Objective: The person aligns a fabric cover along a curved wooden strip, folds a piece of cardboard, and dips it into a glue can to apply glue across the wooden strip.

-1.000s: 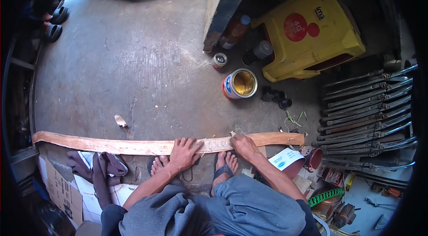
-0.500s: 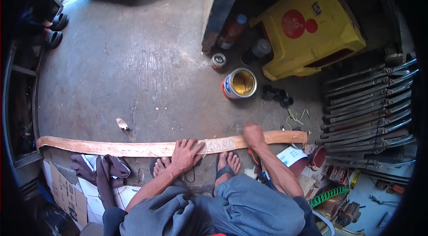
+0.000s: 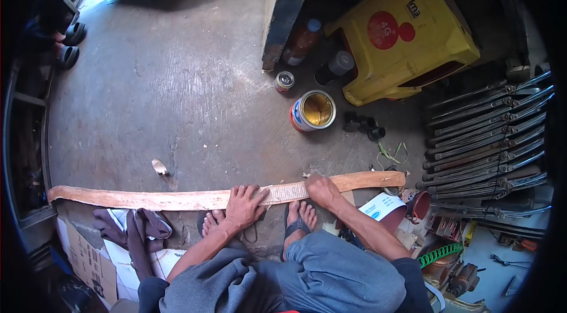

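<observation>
A long, thin tan strip (image 3: 147,199) lies across the floor in front of my feet, with faint printed marks near its middle. My left hand (image 3: 243,203) rests flat on it, fingers apart, left of the marks. Just right of the marks, my right hand (image 3: 321,190) is closed and touches the strip; what its fingers hold, if anything, is hidden. Below the strip are my sandalled feet (image 3: 300,215).
An open can (image 3: 313,111) with a yellowish inside stands ahead, near a small can (image 3: 284,81), bottles and a yellow stool (image 3: 407,41). Metal bars (image 3: 490,141) are stacked at right. Dark cloth (image 3: 133,233) lies at left. A person's feet (image 3: 69,44) show at upper left.
My right hand moved right and up along the strip, then came back left to beside the printed marks. My left hand stayed on the strip. The view shifted slightly.
</observation>
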`<state>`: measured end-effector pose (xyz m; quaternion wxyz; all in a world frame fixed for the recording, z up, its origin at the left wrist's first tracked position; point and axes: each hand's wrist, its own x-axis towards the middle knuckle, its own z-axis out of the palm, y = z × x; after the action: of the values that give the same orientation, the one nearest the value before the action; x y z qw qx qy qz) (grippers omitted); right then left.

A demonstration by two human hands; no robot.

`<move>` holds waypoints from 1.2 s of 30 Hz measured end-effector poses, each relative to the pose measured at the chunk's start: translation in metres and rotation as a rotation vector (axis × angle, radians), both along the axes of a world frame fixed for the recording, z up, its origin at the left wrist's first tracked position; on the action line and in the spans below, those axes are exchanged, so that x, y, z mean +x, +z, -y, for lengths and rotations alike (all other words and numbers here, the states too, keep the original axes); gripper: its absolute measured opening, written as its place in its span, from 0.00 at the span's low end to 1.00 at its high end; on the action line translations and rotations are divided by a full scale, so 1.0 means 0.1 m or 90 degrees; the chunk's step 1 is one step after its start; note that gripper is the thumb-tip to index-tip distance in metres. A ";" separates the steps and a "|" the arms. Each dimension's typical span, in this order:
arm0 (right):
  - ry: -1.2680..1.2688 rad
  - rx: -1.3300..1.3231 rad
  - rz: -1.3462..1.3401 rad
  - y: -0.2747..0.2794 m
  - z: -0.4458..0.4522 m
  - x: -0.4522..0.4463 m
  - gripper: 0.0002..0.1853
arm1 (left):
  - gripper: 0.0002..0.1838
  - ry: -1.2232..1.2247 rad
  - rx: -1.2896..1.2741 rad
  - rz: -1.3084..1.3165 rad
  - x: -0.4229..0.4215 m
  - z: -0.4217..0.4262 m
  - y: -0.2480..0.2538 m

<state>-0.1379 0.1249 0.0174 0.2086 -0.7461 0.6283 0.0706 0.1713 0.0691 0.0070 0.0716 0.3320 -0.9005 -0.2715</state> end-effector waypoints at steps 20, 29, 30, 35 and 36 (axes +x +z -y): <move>-0.667 -0.169 -0.217 0.75 -2.01 -0.92 0.13 | 0.37 -0.006 0.089 0.002 -0.37 0.90 0.61; -0.797 0.192 -0.199 0.82 -1.29 -0.64 0.18 | 0.40 0.077 0.044 0.060 -0.17 0.50 0.02; -0.791 0.193 -0.195 0.84 -1.24 -0.61 0.18 | 0.40 0.068 -0.008 0.046 -0.16 0.44 0.01; -0.707 0.141 -0.136 0.88 -1.07 -0.45 0.20 | 0.36 -0.012 -0.067 0.102 -0.29 0.29 0.02; -0.684 0.085 -0.136 0.82 -1.07 -0.44 0.20 | 0.36 -0.002 -0.068 0.110 -0.32 0.24 -0.05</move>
<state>-0.1816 0.2318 0.0997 0.1977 -0.2940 0.9326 0.0691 0.1389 0.0455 0.0023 0.0108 0.3482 -0.9171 -0.1937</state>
